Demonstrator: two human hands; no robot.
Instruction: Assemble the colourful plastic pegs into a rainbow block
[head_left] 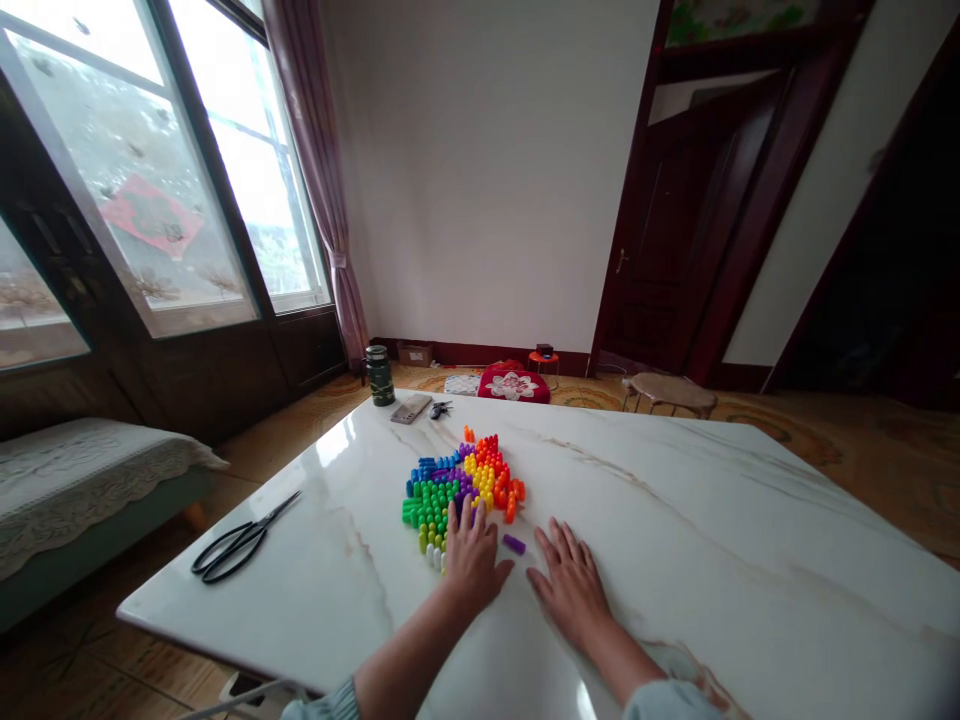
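Observation:
Small plastic pieces with rounded tops stand in colour groups on the white marbled table point(315, 590): green pieces point(433, 503), yellow pieces point(484, 480), red pieces point(491, 450), orange pieces point(510, 492) and blue pieces point(431, 466). My left hand point(474, 560) is open, its fingertips at the purple pieces on the near side, hiding some of the group. A single purple piece point(514, 544) lies on its side between my hands. Flat on the tabletop to the right of it, my right hand point(574, 580) is open with fingers spread and holds nothing.
Black-handled scissors point(244, 540) lie at the table's left. A dark green flask point(380, 377), a phone point(411, 408) and keys point(441, 409) are near the far left corner. Beyond the table are a red cushion point(514, 386) and a stool point(670, 392).

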